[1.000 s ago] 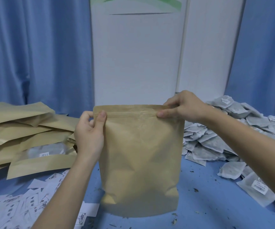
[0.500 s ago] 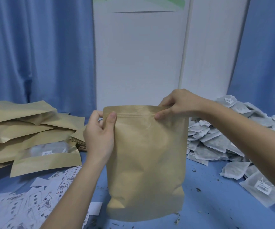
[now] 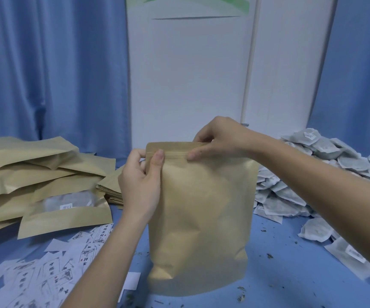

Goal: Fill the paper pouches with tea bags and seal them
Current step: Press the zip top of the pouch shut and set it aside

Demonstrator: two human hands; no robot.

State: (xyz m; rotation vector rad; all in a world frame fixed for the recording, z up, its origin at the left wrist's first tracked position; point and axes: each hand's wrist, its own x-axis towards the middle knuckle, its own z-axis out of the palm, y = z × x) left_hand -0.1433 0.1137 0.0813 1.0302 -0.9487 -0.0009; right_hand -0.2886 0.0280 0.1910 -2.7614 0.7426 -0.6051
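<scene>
Between my two hands: one kraft pouch (image 3: 201, 218), upright on the blue table (image 3: 290, 274), bulging, its top strip level with my fingertips.

Left hand (image 3: 140, 183): at the pouch's upper left corner. Thumb on the near face over the zip line, fingers curled behind the edge; the corner is pinched between them.

Right hand (image 3: 218, 138): on the top strip, right of centre. Thumb pressed on the near face at the zip line, fingers curled over the rim to the far side, clamped on the strip. The two thumbs sit near each other on the same line, not touching.

To the left: stack of pouches (image 3: 28, 174) lying flat, the front one with a clear window. Near it, at the table's front left: scattered printed labels (image 3: 53, 267).

To the right: heap of tea bags (image 3: 308, 174), just beside the pouch and partly under my right forearm. Loose tea crumbs (image 3: 240, 296) lie on the table by the pouch's base.
</scene>
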